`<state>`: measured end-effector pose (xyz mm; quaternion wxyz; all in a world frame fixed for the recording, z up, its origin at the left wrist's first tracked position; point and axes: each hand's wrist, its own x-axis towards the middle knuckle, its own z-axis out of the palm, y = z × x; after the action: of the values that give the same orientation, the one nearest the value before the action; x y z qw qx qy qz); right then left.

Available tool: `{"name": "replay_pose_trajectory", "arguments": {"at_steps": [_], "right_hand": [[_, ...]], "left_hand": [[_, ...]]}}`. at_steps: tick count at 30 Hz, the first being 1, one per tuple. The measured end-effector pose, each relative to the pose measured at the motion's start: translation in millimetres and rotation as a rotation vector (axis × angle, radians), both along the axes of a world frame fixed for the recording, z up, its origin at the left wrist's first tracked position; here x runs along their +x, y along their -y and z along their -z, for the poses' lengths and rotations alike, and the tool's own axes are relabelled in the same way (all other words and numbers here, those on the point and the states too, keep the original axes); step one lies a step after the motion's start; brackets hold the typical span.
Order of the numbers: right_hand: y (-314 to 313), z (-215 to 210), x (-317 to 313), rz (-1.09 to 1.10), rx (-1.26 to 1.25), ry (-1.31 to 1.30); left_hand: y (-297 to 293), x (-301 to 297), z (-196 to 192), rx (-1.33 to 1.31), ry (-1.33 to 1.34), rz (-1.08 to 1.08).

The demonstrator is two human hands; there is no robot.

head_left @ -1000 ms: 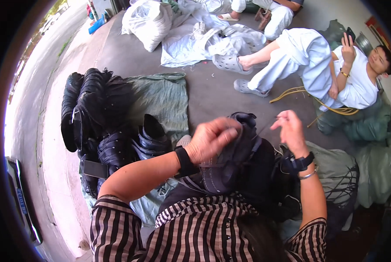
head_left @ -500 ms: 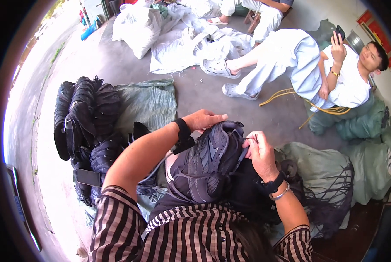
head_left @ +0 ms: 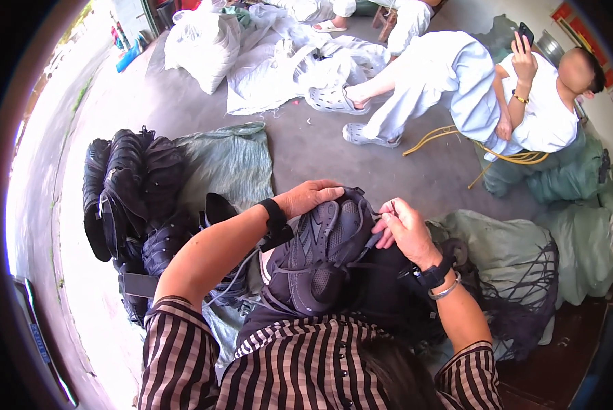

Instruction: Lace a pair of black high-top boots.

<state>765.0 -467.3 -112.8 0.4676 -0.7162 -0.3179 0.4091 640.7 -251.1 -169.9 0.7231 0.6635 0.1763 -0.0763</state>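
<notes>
A dark grey sneaker upper (head_left: pixel 308 254) lies across my lap, its toe toward me and its ankle opening away. My left hand (head_left: pixel 312 198) grips the far, ankle end, thumb on top and the other fingers partly hidden behind it. On the right side of the opening, my right hand (head_left: pixel 403 232) is closed in a pinch on a dark shoelace (head_left: pixel 373 240) beside the eyelets. Lace also crosses the upper nearer the toe. A wristband sits on each of my wrists.
Stacked dark shoe uppers (head_left: pixel 139 184) stand at left by a green woven sheet (head_left: pixel 234 160). A bundle of dark laces (head_left: pixel 522 294) lies over a pale green sack (head_left: pixel 498 236) at right. Ahead, a seated person (head_left: pixel 535 102) holds a phone; white sacks (head_left: pixel 207 48) lie beyond.
The upper's toe has swung a little, with more of its top facing up. My right hand has shifted slightly right and down, still pinching the lace. My left hand keeps its hold.
</notes>
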Motion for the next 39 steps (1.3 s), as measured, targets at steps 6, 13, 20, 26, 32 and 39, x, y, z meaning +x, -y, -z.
{"name": "replay_pose_trajectory", "arguments": {"at_steps": [6, 13, 20, 26, 32, 39], "right_hand": [[6.9, -3.9, 1.0, 0.203, 0.304, 0.004], [-3.2, -45.5, 0.7, 0.135, 0.351, 0.134], [-19.8, 6.0, -5.2, 0.041, 0.082, 0.114], [-14.1, 12.6, -13.8, 0.041, 0.241, 0.142], [-9.5, -1.0, -25.7, 0.033, 0.271, 0.146], [-13.6, 8.5, -46.3, -0.197, 0.428, 0.635]], "left_hand": [[4.9, -3.2, -48.4, 0.835, 0.408, -0.099], [58.9, -19.0, -48.6, 0.831, 0.605, -0.073], [64.7, -22.2, -50.5, 0.664, 0.527, 0.002], [38.9, -19.3, -46.8, -0.234, 0.344, -0.322], [14.2, -29.3, -14.4, 0.158, 0.363, -0.138], [31.5, -37.7, -29.9, 0.18, 0.343, -0.241]]}}
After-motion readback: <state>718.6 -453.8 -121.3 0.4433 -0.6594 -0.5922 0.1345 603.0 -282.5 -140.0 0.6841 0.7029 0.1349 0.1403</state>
